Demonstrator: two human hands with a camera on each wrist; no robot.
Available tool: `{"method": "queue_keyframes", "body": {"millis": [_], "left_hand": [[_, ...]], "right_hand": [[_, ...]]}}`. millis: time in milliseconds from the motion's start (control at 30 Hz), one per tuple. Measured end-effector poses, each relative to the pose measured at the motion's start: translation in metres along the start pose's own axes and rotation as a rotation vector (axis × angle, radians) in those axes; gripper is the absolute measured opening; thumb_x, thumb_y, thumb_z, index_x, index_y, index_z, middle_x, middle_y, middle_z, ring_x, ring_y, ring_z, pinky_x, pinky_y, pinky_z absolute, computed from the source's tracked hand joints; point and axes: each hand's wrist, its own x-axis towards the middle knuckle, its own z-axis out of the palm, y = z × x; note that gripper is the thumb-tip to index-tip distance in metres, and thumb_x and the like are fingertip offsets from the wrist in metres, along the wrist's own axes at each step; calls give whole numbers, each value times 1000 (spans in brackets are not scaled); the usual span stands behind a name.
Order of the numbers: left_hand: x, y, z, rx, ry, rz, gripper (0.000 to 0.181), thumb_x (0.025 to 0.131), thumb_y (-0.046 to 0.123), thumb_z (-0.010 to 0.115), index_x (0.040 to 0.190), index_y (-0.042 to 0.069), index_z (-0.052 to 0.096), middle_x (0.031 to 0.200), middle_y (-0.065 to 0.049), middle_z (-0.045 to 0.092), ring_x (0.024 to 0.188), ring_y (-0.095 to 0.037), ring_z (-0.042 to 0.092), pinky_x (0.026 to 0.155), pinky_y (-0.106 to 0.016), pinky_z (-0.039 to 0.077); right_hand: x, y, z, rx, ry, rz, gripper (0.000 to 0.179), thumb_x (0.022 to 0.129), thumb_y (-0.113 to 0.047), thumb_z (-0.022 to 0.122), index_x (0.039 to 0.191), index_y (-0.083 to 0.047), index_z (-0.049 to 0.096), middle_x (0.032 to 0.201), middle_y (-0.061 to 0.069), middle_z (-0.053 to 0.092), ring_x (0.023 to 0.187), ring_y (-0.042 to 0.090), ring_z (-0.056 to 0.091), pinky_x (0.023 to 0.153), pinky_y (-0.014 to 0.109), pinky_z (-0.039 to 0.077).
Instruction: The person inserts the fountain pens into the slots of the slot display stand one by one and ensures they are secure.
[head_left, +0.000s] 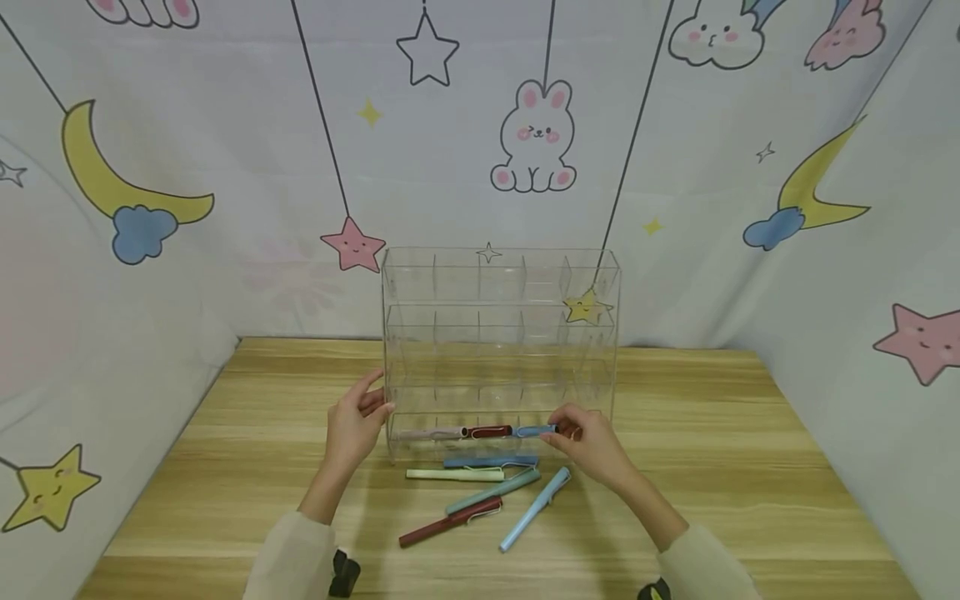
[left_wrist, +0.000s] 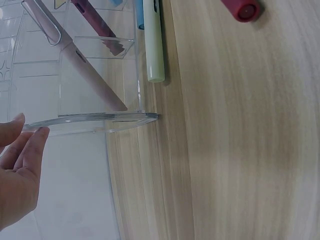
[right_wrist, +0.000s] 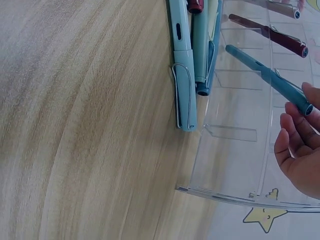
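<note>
A clear acrylic organizer (head_left: 501,400) with tiered, divided compartments stands on the table. My left hand (head_left: 352,429) pinches its left side panel between thumb and fingers, as the left wrist view also shows. Between its fingertips my right hand (head_left: 596,446) holds the clip end of a blue pen (right_wrist: 282,85), whose other end lies inside the front tier. In that same tier, a dark red pen (head_left: 491,432) and a pale pinkish pen (left_wrist: 82,62) lean in compartments to its left. All three pens have wire clips.
Loose pens lie before the organizer: a blue one (head_left: 487,462), a cream one (head_left: 453,475), a green one (head_left: 491,492), a dark red one (head_left: 450,523) and a light blue one (head_left: 535,510). A patterned cloth (head_left: 262,167) hangs behind and beside the wooden table (head_left: 697,450).
</note>
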Motion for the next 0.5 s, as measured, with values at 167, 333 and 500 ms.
{"method": "queue_keyframes", "body": {"millis": [167, 333, 500], "left_hand": [[0, 0, 1, 6, 1, -6, 52, 80, -7, 65, 129, 1, 49, 103, -28, 62, 93, -36, 62, 75, -31, 55], [0, -1, 1, 3, 8, -10, 52, 80, -7, 65, 129, 2, 50, 102, -28, 62, 93, -36, 62, 75, -31, 55], [0, -1, 2, 8, 11, -3, 52, 80, -7, 65, 129, 2, 50, 102, -28, 62, 92, -36, 62, 74, -30, 55]], "right_hand": [[-2, 3, 1, 5, -8, 9, 17, 80, -12, 71, 91, -2, 62, 74, -3, 60, 66, 8, 53, 56, 22, 48], [-6, 8, 1, 16, -17, 36, 20, 80, -12, 70, 93, 0, 61, 75, -3, 58, 67, 8, 52, 56, 21, 48], [-16, 15, -1, 11, -63, 39, 14, 80, -6, 69, 90, 0, 61, 75, -3, 58, 66, 7, 51, 55, 21, 48]]}}
